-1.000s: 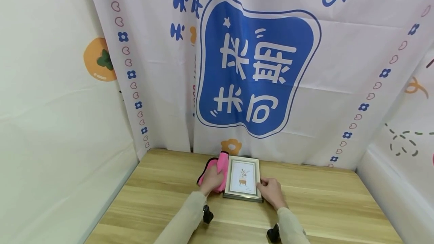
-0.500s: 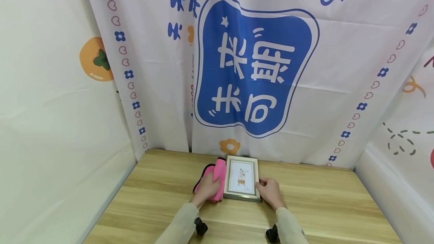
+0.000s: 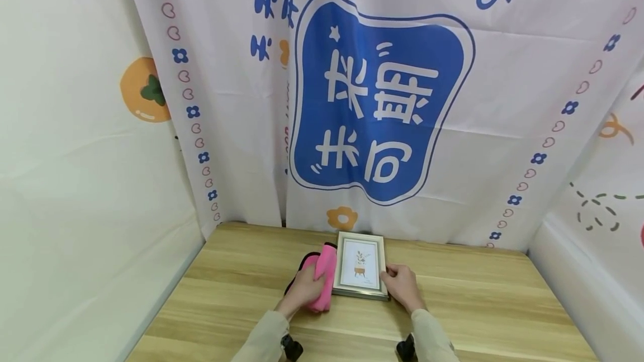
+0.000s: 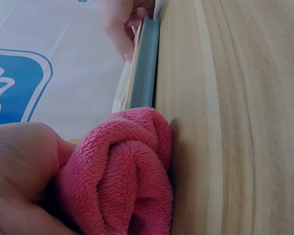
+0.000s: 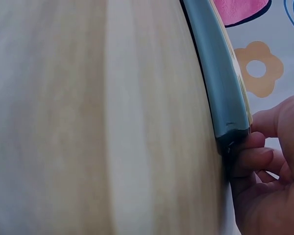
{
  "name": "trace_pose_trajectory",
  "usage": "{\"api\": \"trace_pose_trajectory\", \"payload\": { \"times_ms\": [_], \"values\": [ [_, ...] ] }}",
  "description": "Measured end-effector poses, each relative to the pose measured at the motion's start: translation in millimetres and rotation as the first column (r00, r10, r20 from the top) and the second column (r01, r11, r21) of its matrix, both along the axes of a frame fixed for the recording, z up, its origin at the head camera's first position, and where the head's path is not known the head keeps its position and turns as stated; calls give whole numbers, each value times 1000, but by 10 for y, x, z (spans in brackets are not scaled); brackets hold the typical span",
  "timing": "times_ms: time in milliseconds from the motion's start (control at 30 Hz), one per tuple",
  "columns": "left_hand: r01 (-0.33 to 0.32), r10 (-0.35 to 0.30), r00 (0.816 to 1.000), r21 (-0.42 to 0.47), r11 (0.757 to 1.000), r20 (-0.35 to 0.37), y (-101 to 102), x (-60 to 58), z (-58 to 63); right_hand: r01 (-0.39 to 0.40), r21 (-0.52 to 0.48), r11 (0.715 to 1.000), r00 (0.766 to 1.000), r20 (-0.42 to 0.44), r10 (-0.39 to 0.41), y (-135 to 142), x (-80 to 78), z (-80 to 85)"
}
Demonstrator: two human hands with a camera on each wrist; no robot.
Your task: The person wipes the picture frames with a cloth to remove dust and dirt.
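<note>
A picture frame with a pale border lies face up on the wooden table, showing a drawing of a plant in an orange pot. My right hand pinches its right edge with thumb and fingers. Seen from the right wrist, the fingers curl at the corner of the frame's blue-grey side. On the frame's left, my left hand grips a folded pink cloth with black trim. The cloth's plush folds bunch up close to the frame's near edge in the left wrist view.
The wooden table ends at a white printed curtain right behind the frame. White fabric walls stand at the left and right sides. Black wrist cameras sit on both wrists.
My left hand has slid the pink cloth toward me along the frame's left side, down past its near corner. The right hand keeps its hold and the frame stays in place.
</note>
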State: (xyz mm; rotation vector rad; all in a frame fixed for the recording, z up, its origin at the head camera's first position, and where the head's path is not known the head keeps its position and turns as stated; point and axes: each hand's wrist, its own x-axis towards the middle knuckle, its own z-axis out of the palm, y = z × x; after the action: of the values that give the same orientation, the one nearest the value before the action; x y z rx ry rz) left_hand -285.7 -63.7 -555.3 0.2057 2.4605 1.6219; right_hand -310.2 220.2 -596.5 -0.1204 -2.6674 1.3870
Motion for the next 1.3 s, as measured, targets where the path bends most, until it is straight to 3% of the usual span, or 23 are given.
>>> {"api": "trace_pose_trajectory", "payload": {
  "times_ms": [467, 767, 967, 1067, 1167, 1300],
  "values": [
    [48, -48, 999, -22, 999, 5, -97, 167, 54, 0, -7, 1000, 1000, 11, 0, 5, -3, 31],
    [159, -158, 987, -33, 987, 37, -300, 232, 116, 6, 13, 1000, 1000, 6, -6, 5, 10, 10],
    [186, -182, 978, -29, 982, 99, -457, 243, 346, 9, -10, 1000, 1000, 7, -9, 13, 23, -3],
    [184, -183, 982, -26, 983, 57, -499, 196, 484, -8, -17, 1000, 1000, -3, 8, 15, 16, -10],
    [142, -142, 990, -57, 988, 10, -528, 135, 610, -26, -32, 999, 1000, -11, 25, 16, 9, -13],
    [31, -40, 996, -119, 992, -75, -546, 43, 761, -31, -34, 999, 999, -13, 30, 20, -12, -16]
  ]
}}
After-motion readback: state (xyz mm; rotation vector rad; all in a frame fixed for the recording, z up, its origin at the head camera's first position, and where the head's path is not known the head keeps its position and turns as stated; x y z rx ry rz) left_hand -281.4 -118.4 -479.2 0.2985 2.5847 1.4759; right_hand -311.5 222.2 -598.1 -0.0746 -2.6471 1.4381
